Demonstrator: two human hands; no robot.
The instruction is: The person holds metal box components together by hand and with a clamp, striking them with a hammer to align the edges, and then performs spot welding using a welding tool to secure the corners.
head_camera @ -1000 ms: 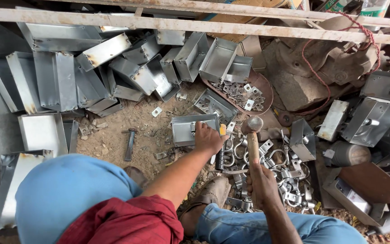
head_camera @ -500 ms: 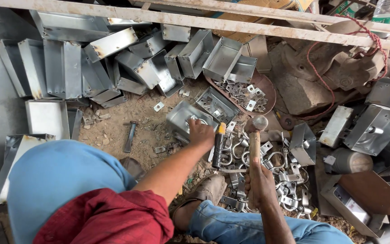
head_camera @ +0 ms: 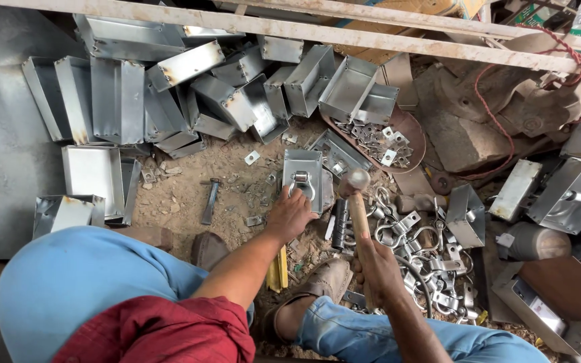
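Note:
I sit on the dirt floor with a small open galvanised metal box (head_camera: 302, 165) in front of me. A ring-shaped metal handle (head_camera: 301, 183) lies inside it. My left hand (head_camera: 290, 215) grips the box's near edge and holds it down. My right hand (head_camera: 375, 267) is closed round the wooden shaft of a hammer (head_camera: 354, 183). The hammer's head hovers just right of the box, close to its right edge.
Several identical metal boxes (head_camera: 169, 87) are piled at the back left. A round tray of small brackets (head_camera: 379, 138) sits behind the box, and a heap of ring handles (head_camera: 425, 249) lies at the right. A chisel (head_camera: 210, 200) and a yellow tool (head_camera: 281, 269) lie on the dirt.
My left hand has turned the box from lying crosswise to standing lengthwise, with the ring handle now showing inside it. The hammer has stayed raised beside the box.

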